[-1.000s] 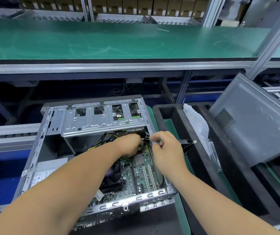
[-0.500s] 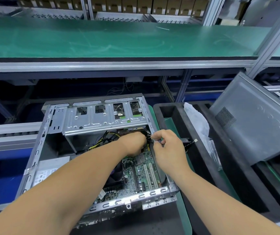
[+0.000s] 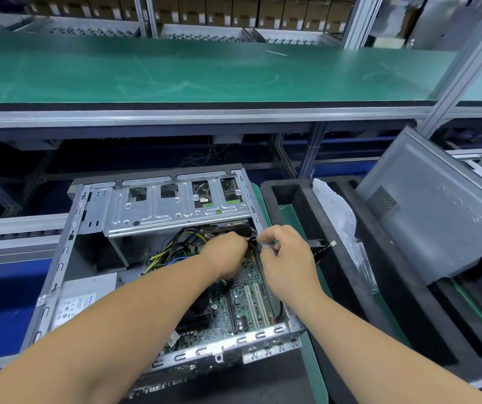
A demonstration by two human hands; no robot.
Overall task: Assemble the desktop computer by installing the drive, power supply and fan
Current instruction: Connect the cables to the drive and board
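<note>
An open desktop case (image 3: 68, 252) lies on its side in front of me. A silver drive cage (image 3: 175, 208) spans its far end, and the power supply (image 3: 82, 298) with a white label sits at the left. The green motherboard (image 3: 251, 304) fills the bottom. My left hand (image 3: 228, 255) reaches under the cage, fingers curled among black cables (image 3: 248, 233) near the case's right wall. My right hand (image 3: 286, 260) pinches a black cable at that same wall. What the left fingers hold is hidden. Yellow and black wires (image 3: 172, 246) bunch to the left.
A black foam tray (image 3: 301, 199) stands right of the case, holding a clear plastic bag (image 3: 336, 211) and a small black cable with a white plug (image 3: 325, 246). The grey side panel (image 3: 438, 211) leans at the far right. A green shelf (image 3: 205, 74) hangs above.
Both hands stay at the case's upper right corner and have shifted slightly away from me. More of the yellow wires shows beside my left wrist.
</note>
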